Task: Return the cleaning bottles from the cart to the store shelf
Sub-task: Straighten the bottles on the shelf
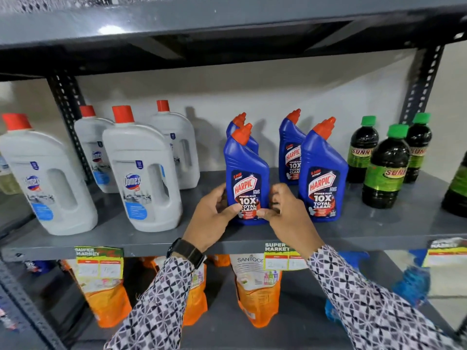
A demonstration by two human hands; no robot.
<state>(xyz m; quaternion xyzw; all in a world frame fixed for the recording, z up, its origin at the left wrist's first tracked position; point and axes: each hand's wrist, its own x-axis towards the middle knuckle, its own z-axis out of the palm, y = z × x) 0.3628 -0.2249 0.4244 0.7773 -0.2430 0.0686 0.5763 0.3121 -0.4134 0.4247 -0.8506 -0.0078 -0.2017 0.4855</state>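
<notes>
Gripping a blue Harpic bottle [246,180] between both hands, we see it standing upright on the grey shelf [366,228], near the front edge. Our left hand [214,215] closes on the lower left side of the bottle, thumb across the label; our right hand [285,208] closes on the lower right side, thumb tip meeting the label's base. Just right of the right hand stands a second Harpic bottle [323,178], with two more behind the hands. Left of the left hand stand white Domex bottles [141,178]; far right of the right hand stand dark Sunny bottles [385,170]. Below the wrists hang orange pouches [257,294] and price tags [276,256].
</notes>
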